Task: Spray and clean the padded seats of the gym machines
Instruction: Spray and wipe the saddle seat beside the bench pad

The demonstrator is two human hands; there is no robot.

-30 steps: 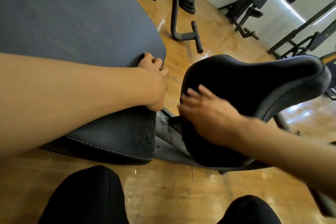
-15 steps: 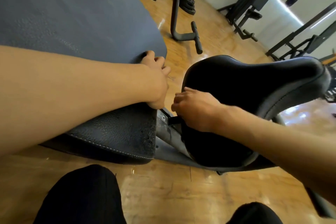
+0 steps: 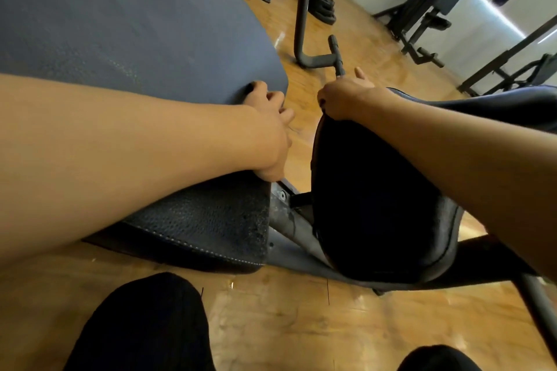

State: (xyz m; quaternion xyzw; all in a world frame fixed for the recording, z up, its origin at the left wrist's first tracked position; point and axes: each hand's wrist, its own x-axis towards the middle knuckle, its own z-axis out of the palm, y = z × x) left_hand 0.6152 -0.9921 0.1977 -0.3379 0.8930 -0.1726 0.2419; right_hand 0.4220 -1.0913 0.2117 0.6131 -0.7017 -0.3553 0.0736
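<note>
Head cam: L hand (image 3: 265, 135) grips 1 gray pad (image 3: 135, 24), R hand (image 3: 343, 99) 1 seat (image 3: 376, 205)

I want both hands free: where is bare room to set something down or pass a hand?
Bare wooden floor lies between the knees and both pads' near edges. The grey bench pad is open beyond the left hand. A floor strip shows between it and the black seat, but the right hand and metal frame crowd it.

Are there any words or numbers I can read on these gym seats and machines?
None can be read.
No writing shows on the pad, the seat or the frame.
The weight plates and far machines are too small and blurred to tell.
</note>
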